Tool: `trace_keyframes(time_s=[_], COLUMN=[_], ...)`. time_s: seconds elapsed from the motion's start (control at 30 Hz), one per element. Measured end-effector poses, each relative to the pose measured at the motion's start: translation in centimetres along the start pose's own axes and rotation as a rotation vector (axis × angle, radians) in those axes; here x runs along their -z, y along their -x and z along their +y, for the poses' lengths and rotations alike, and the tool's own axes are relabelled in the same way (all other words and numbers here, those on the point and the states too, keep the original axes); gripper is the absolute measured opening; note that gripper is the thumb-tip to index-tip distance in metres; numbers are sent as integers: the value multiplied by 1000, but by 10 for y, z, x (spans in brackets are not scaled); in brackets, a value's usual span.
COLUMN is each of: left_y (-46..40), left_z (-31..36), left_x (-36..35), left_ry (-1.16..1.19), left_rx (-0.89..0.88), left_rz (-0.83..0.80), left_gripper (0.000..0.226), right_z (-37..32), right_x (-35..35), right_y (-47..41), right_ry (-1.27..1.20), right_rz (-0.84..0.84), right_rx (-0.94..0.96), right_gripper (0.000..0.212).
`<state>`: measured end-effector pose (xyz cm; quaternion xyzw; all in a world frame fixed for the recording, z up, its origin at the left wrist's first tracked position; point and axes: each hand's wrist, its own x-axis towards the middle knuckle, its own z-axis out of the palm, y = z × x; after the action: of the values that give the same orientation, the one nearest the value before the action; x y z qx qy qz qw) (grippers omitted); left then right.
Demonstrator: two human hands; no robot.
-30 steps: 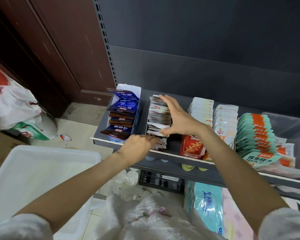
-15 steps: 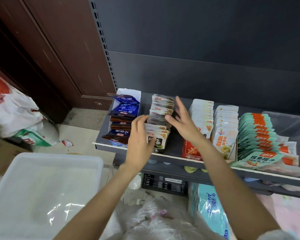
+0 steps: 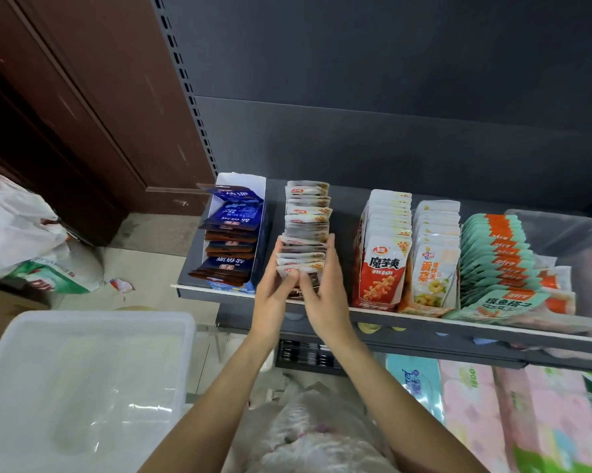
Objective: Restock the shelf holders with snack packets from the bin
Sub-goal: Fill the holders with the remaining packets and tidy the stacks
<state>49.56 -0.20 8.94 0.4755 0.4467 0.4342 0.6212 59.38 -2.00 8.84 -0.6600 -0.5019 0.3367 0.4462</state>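
Note:
A row of white-and-brown snack packets (image 3: 307, 213) stands upright on the dark shelf (image 3: 424, 317). My left hand (image 3: 274, 291) and my right hand (image 3: 323, 291) hold the front part of that row from both sides, thumbs meeting on the frontmost packet. To the left, blue and brown packets fill a white and blue holder (image 3: 259, 230). The white plastic bin (image 3: 82, 387) sits low at the left and shows no packets inside.
Red packets (image 3: 381, 268), yellow packets (image 3: 432, 268) and teal-orange packets (image 3: 499, 264) fill the shelf to the right. Tissue packs (image 3: 513, 414) lie on the lower shelf. White bags (image 3: 18, 230) sit on the floor by a brown door (image 3: 82, 97). A clear container (image 3: 567, 233) is far right.
Both hands closed in around the front of the white-and-brown row; the right hand came down from the side of the stack, and the packets now stand more upright and squared.

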Motion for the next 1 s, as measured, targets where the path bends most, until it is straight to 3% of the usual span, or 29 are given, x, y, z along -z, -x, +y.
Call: trace_keyframes(time_s=[0.07, 0.17, 0.33, 0.43, 0.5, 0.6, 0.7, 0.83, 0.9, 1.0], left_y=[-3, -22, -38, -38, -43, -54, -48, -34, -38, -37], left_z=[5, 11, 16, 15, 15, 19, 12, 8, 11, 8], left_x=[-1, -3, -10, -16, -20, -21, -15, -13, -16, -11], left_ry=[-9, -65, 34, 80, 80, 23, 114, 128, 67, 87], left_rx=[-16, -31, -21, -10, -13, -9, 30, 8, -3, -5], left_rz=[-9, 23, 65, 80, 128, 151, 142, 195, 180, 100], left_gripper=[59, 59, 67, 58, 48, 46, 48, 45, 41, 70], right_z=[-3, -8, -16, -14, -11, -12, -9, 0, 9, 22], right_x=[7, 13, 32, 24, 16, 11, 12, 25, 26, 18], right_y=[-4, -17, -25, -15, -18, -33, -42, -17, 2, 7], right_ry=[209, 276, -143, -385, -429, -396, -371, -403, -375, -56], right_rz=[60, 17, -111, -57, 18, 104, 79, -9, -122, -214], right_rx=[94, 75, -111, -171, -241, -228, -218, -221, -204, -85], right_gripper=[70, 75, 92, 90, 80, 48, 43, 56, 78, 103])
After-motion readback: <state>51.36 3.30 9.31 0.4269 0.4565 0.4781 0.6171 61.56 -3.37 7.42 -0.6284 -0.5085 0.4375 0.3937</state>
